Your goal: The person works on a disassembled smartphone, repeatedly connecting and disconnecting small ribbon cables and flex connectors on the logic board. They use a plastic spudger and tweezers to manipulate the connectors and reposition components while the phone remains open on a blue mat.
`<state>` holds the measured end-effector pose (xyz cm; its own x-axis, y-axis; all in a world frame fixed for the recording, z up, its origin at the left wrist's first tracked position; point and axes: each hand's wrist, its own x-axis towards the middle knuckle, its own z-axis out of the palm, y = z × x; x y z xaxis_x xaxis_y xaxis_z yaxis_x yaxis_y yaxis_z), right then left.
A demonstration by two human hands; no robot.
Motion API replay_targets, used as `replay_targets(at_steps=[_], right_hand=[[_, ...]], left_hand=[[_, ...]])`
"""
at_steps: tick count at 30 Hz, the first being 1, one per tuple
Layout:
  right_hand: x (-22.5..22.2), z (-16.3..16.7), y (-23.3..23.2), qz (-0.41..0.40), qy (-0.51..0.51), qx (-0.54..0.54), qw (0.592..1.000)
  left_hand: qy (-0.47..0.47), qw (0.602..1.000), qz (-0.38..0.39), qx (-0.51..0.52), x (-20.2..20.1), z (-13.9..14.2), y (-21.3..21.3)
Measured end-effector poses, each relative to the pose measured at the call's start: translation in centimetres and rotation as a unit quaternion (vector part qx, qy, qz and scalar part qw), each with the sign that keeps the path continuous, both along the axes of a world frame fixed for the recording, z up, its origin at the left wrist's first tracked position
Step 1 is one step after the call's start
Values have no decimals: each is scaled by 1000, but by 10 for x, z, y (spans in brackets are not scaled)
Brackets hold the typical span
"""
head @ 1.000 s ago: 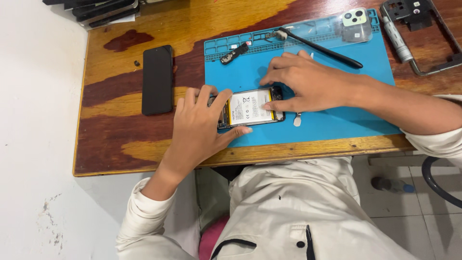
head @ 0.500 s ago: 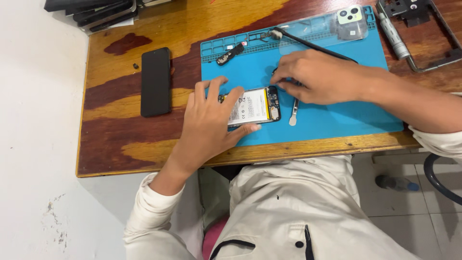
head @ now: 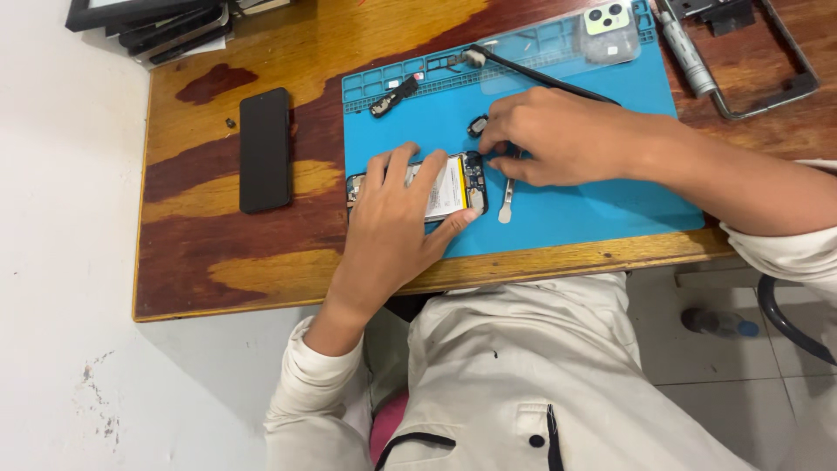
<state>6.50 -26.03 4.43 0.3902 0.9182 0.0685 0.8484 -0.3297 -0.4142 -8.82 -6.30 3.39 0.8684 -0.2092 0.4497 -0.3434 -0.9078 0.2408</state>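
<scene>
Left hand (head: 392,231) lying flat and spread over the opened smartphone with white battery and bare circuit board (head: 453,185), fingers fanned wide, pinning it to the blue silicone repair mat (head: 602,205) near the middle of the frame. Right hand (head: 549,135) curled narrow just right of the phone's top end, fingertips pinching close around something tiny; can't tell what exactly, too small. Small silver metal pry tool (head: 507,196) lying on the mat right below that hand. Small dark round component (head: 477,125) sitting loose on the mat just left of the knuckles. Long thin black tool (head: 540,77) slanting across the upper mat, translucent phone case with green camera block (head: 609,28) at top centre-right. Black slab phone, screen down (head: 265,148), resting on the worn wooden desk (head: 200,262) at left, well apart from the work.

Possible trouble, just guessing: tiny part slipping out of that pinch and rolling off the mat toward the desk edge. Also pressing too hard on the battery with the flat palm, or knuckles knocking the loose component.

Versus half a second ago: left hand still pressing in the same spot, right hand shifted slightly, now closer to the phone's top end. Rest looking unchanged.
</scene>
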Motion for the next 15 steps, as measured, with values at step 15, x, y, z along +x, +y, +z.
replay_targets(at_steps=[15], right_hand=[[11, 0, -6, 31, 84, 13, 996]], left_hand=[[11, 1000, 8, -5, -4, -7, -9]])
